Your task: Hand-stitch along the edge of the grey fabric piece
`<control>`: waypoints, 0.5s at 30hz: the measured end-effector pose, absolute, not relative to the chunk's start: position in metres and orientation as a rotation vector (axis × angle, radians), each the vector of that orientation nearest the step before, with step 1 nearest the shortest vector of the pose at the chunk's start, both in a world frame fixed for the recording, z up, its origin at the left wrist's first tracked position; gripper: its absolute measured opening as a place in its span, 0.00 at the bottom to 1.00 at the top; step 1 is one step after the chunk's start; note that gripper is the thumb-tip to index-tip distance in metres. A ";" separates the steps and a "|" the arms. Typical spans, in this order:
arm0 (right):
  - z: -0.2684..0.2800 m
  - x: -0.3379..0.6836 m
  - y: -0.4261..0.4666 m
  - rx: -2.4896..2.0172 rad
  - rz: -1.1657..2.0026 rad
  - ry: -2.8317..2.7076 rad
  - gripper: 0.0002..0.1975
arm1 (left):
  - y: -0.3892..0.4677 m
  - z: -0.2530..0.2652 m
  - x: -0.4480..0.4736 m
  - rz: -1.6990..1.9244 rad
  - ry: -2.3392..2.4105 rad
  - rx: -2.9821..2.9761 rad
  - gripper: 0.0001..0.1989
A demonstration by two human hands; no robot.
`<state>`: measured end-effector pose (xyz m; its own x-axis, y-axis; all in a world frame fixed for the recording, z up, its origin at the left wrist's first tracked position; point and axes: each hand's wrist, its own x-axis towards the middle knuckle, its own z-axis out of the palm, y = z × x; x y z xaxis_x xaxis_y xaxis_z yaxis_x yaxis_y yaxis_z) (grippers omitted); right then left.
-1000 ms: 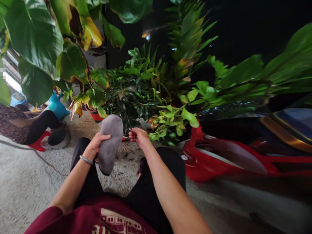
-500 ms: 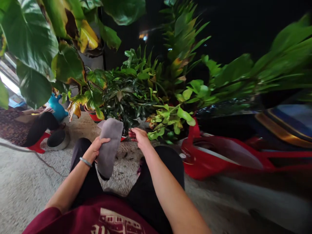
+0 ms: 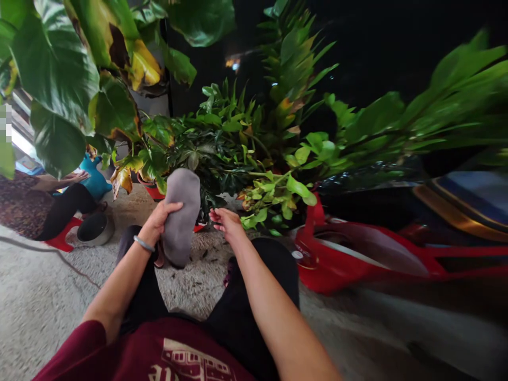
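Observation:
My left hand (image 3: 161,219) grips a grey insole (image 3: 181,217), its thumb lying across the face and the fingers behind it. The insole stands nearly upright above the ground between my knees, with its broad flat side towards me. To its right, my right hand (image 3: 226,221) hovers in front of the plants, apart from the insole. Its fingers are loosely bent and spaced a little, and nothing shows in them.
Potted plants (image 3: 222,127) stand close ahead, with large leaves (image 3: 55,69) hanging at the upper left. A red bag-like thing (image 3: 321,259) is at my right. Another person's dark-clad leg (image 3: 65,211), a grey pot (image 3: 95,228) and a cable (image 3: 59,253) are at left.
My left hand has raised the insole slightly and turned it, so its broad face shows more. My right hand stays in nearly the same place, its fingers a little more bent.

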<state>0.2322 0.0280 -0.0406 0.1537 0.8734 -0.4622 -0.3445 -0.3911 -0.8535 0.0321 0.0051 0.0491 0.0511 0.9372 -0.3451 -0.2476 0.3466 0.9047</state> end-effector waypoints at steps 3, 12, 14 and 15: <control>-0.041 0.232 0.028 -1.351 1.527 -0.552 0.03 | -0.024 0.016 0.024 0.824 1.203 0.693 0.21; -0.045 0.229 0.025 -1.283 1.586 -0.575 0.04 | 0.034 0.095 0.077 1.049 0.835 0.967 0.24; -0.050 0.228 0.026 -1.261 1.572 -0.585 0.04 | 0.054 0.097 0.097 0.985 0.848 0.969 0.20; -0.052 0.228 0.027 -1.256 1.567 -0.592 0.03 | 0.058 0.091 0.103 0.946 0.891 0.951 0.17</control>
